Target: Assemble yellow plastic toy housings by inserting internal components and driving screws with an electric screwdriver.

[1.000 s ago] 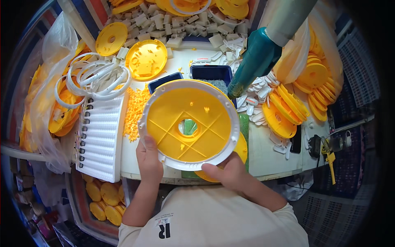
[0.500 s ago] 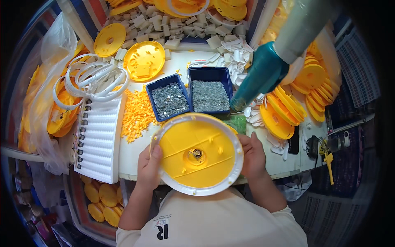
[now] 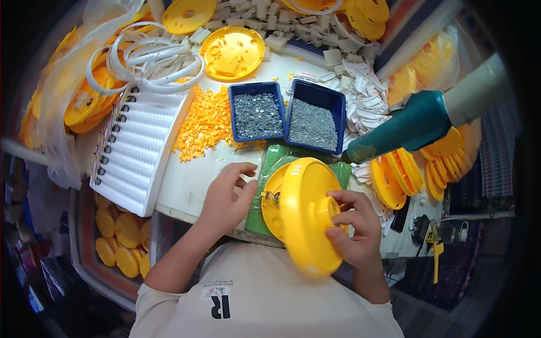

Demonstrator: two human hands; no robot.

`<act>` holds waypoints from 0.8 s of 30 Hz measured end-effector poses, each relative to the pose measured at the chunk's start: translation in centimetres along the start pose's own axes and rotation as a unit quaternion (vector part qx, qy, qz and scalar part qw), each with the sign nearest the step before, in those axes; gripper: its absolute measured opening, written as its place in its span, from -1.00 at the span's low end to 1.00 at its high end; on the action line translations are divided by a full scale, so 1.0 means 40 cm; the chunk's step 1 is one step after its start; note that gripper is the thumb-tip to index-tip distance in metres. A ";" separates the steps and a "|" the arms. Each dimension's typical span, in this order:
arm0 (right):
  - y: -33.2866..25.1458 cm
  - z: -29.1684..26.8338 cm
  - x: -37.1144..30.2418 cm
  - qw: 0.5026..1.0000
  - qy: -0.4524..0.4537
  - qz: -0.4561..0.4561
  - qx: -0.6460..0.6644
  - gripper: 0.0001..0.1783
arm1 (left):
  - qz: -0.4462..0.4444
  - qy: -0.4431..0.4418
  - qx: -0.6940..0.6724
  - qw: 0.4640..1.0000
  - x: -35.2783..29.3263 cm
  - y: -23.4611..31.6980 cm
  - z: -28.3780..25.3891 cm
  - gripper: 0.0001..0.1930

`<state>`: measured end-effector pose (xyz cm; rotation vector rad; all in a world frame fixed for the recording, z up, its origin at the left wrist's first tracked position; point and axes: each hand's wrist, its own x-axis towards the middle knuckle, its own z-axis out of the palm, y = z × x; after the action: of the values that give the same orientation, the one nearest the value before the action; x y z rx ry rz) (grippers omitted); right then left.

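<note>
A round yellow plastic housing [image 3: 307,231] is tilted up on its edge before me. My right hand [image 3: 359,234] grips it by the raised hub at its centre, thumb and fingers around the hub. Left of it, my left hand [image 3: 228,197] is held with fingers curved and apart, with nothing in it. Partly hidden behind the housing, another round yellow part [image 3: 271,217] with a small metal spring piece lies on the green mat [image 3: 256,222]. Whether the two yellow parts touch, I cannot tell.
Blue bins of small metal parts [image 3: 282,107] [image 3: 344,121] stand beyond the mat. A teal power tool [image 3: 400,127] reaches in from the right. Small orange pieces [image 3: 197,127], a white ribbed tray [image 3: 141,152], white rings [image 3: 152,84] and yellow discs [image 3: 394,180] surround them.
Earlier both hands held a yellow disc with a white rim, its inside facing me. Now my left hand is off it, and my right hand holds a tilted yellow housing by its hub. The view has shifted.
</note>
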<state>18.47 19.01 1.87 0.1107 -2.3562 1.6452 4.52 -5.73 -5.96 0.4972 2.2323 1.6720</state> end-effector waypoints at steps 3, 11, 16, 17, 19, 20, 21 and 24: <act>0.035 0.031 0.004 0.955 -0.013 -0.070 -0.287 -0.62 | 0.016 -0.041 0.036 0.998 -0.013 -0.006 0.029 -0.64; 0.085 0.062 0.003 0.936 -0.010 -0.041 -0.349 -0.54 | -0.019 -0.076 0.031 0.996 -0.006 -0.018 0.036 -0.62; 0.075 0.072 0.013 0.929 -0.024 -0.020 -0.368 -0.53 | -0.038 -0.100 0.002 0.994 -0.001 -0.031 0.034 -0.63; 0.073 0.075 0.014 0.927 -0.025 -0.019 -0.374 -0.53 | -0.039 -0.100 0.000 0.994 -0.002 -0.031 0.034 -0.63; 0.071 0.077 0.017 0.924 -0.027 -0.019 -0.380 -0.54 | -0.034 -0.092 -0.013 0.995 -0.003 -0.030 0.035 -0.63; 0.071 0.077 0.017 0.921 -0.035 -0.025 -0.386 -0.54 | -0.035 -0.091 -0.014 0.995 -0.003 -0.031 0.035 -0.63; 0.071 0.077 0.018 0.918 -0.043 -0.030 -0.392 -0.53 | -0.027 -0.089 -0.015 0.996 -0.004 -0.033 0.036 -0.63; 0.068 0.078 0.020 0.910 -0.055 -0.053 -0.407 -0.53 | -0.019 -0.078 -0.018 0.997 -0.007 -0.036 0.038 -0.65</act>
<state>16.59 17.12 -1.41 0.1622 -2.8473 0.5156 5.31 -4.93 -7.76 0.5526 2.0837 1.5926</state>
